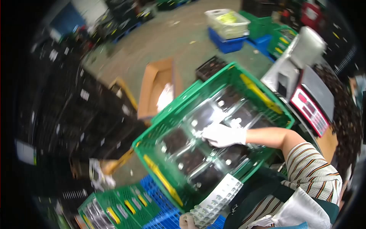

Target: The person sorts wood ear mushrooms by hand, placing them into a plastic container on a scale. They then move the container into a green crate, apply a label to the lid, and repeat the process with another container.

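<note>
Your left hand point(186, 222), low at the btm edge of view, is closed round the end of a white ribbed stack point(215, 200), angled up over the green crate's point(152, 168) near rim, prob. to keep it handy. A co-worker's gloved hand point(223, 135) lies flat on the clear lidded boxes point(190, 160) mid-crate. Your right hand isn't seen. The crate sits on blue crates point(164, 217); concrete floor point(171, 38), scale point(310, 108) beside its far-right corner.

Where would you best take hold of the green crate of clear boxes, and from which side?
Probably take the green crate by its two short ends, at the rim beside the yellow bars, one hand from outside each end. The clear boxes fill the inside, so no inner grip is free.
</note>
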`<action>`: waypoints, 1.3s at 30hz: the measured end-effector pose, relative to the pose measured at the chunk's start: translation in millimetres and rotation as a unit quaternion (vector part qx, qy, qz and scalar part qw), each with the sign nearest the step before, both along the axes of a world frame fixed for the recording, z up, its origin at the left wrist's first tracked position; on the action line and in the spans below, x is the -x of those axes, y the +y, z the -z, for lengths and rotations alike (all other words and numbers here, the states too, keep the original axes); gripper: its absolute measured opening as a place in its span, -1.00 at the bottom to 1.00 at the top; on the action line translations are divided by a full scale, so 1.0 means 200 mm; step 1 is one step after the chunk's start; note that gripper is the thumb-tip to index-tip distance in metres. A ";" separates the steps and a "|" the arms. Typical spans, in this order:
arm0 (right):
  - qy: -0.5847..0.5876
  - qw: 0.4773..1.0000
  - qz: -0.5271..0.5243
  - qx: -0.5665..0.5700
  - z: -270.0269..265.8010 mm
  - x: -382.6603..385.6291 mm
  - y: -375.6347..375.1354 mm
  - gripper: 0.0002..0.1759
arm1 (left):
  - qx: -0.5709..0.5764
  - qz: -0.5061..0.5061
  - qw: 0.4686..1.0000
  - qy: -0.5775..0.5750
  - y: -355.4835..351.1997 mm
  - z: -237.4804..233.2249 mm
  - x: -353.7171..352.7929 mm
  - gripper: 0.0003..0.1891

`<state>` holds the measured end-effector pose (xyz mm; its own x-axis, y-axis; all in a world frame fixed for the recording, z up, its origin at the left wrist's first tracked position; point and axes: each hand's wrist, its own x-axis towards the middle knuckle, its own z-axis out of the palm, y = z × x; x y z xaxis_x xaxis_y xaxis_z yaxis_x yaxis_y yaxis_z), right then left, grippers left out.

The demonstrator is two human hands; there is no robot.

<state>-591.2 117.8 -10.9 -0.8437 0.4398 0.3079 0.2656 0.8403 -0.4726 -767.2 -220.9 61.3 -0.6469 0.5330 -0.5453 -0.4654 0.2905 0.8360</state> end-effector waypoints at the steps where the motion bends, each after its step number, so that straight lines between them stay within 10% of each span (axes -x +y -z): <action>1: -0.007 0.996 0.030 0.089 -0.10 -0.20 -0.04 -0.84 | -0.003 0.016 1.000 0.018 0.07 -0.02 -0.01 -0.86; 3: 0.024 0.989 0.113 0.093 -0.15 -0.61 -0.15 -0.85 | -0.043 0.082 0.995 -0.037 0.16 0.05 0.04 -0.69; 4: 0.040 0.981 0.159 0.108 -0.17 -0.80 -0.21 -0.84 | 0.197 0.136 0.971 0.007 0.45 -0.14 -0.03 -0.63; 8: 0.044 0.926 0.355 0.123 -0.30 -1.48 -0.54 -0.80 | -0.080 0.244 0.963 -0.082 0.75 -0.10 -0.19 -0.48; 11: 0.074 0.867 0.487 0.076 -0.37 -1.86 -0.82 -0.83 | -0.333 0.482 0.652 0.481 1.10 -0.16 -0.53 -0.48; 12: 0.064 0.856 0.507 0.079 -0.38 -1.98 -0.90 -0.83 | -0.320 0.463 0.814 0.140 1.25 -0.19 -0.74 -0.59; 13: 0.054 0.845 0.526 0.083 -0.41 -2.10 -0.97 -0.84 | -0.249 0.384 0.861 -0.221 1.41 -0.21 -0.95 -0.69; 15: 0.057 0.817 0.568 0.080 -0.50 -2.28 -1.09 -0.85 | -0.294 0.422 0.809 -0.284 1.76 -0.01 -1.14 -0.58; 25: 0.066 0.713 0.696 0.052 -0.36 -2.97 -1.62 -0.88 | -0.172 0.283 0.944 0.013 2.60 0.36 -2.19 -0.70; 39: 0.062 0.629 0.772 0.061 -0.32 -3.03 -1.66 -0.90 | 0.114 0.719 0.592 0.345 2.97 0.37 -2.34 -0.67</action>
<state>14.6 -214.9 53.6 0.6461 0.7328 0.2134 0.6758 -0.4193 -0.6062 -300.1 373.2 -12.2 0.2766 0.7662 -0.5801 0.8303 0.1134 0.5457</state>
